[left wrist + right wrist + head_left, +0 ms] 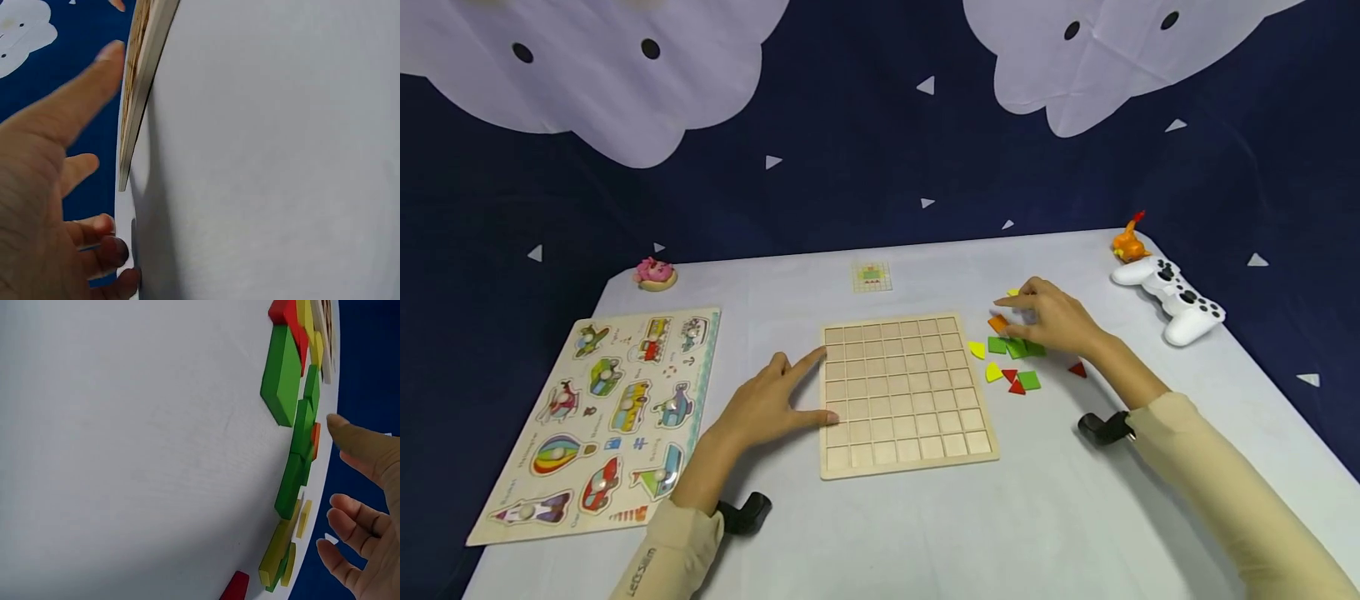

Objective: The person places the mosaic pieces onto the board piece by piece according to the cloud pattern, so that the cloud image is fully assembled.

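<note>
A bare wooden grid board (902, 392) lies mid-table. My left hand (799, 363) rests flat at its left edge, fingers spread, index tip touching the near top-left corner; the left wrist view shows the hand (94, 119) beside the board's edge (140, 81). To the right of the board lies a scatter of coloured tiles (1015, 350): green, yellow, red and one orange tile (997, 323). My right hand (1015, 310) hovers over them with loosely bent fingers, holding nothing. In the right wrist view its fingers (350, 512) hang just off the green tiles (297, 462) and orange tile (315, 440).
A vehicle peg puzzle (602, 408) lies at the left. A white game controller (1180, 300) and an orange toy (1129, 242) sit at the far right corner, a pink toy (655, 273) far left, and a small pattern card (872, 277) beyond the board.
</note>
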`<act>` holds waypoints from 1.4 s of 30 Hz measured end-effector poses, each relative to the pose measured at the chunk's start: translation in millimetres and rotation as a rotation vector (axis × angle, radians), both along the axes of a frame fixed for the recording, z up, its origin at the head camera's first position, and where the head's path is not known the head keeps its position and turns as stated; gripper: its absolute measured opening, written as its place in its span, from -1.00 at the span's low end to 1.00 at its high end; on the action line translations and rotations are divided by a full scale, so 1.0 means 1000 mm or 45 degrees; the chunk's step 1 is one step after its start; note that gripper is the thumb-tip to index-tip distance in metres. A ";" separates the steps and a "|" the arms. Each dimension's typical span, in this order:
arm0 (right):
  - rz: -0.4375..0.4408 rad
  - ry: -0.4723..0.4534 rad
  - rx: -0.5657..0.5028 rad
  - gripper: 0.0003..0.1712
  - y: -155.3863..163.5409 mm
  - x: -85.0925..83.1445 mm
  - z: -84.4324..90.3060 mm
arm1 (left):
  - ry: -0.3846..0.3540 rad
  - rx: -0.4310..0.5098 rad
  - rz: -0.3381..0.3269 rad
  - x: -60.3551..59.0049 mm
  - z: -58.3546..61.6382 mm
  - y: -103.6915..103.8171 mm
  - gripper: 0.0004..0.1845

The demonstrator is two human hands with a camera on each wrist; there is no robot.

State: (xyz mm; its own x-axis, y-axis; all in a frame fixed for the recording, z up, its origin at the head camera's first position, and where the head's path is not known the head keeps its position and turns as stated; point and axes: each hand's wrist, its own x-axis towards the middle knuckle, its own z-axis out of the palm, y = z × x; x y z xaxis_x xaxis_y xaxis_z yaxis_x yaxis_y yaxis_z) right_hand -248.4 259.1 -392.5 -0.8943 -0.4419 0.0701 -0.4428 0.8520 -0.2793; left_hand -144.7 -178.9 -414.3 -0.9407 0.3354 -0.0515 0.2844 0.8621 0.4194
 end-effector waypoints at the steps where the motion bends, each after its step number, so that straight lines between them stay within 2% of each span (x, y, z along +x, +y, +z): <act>1: 0.003 -0.009 0.011 -0.43 0.000 -0.002 0.000 | -0.010 0.011 -0.006 0.000 -0.001 -0.001 0.09; 11: 0.055 -0.019 0.051 -0.66 0.002 -0.011 -0.005 | -0.001 0.057 -0.025 -0.001 -0.013 -0.006 0.03; 16: 0.071 -0.039 0.054 -0.70 0.001 -0.014 -0.005 | -0.016 0.089 -0.015 -0.002 -0.014 -0.007 0.05; 23: 0.124 -0.042 -0.022 -0.75 -0.004 -0.017 -0.006 | -0.019 0.116 -0.001 -0.001 -0.013 -0.007 0.05; 30: 0.091 -0.019 -0.022 -0.76 -0.008 -0.018 0.000 | -0.040 0.124 -0.002 -0.002 -0.013 -0.007 0.06; 35: 0.165 0.016 -0.096 -0.77 -0.024 -0.015 0.004 | -0.051 0.127 0.009 -0.002 -0.013 -0.007 0.07; 42: 0.296 0.035 -0.182 -0.81 -0.063 -0.008 0.005 | -0.047 0.142 0.012 -0.002 -0.014 -0.007 0.07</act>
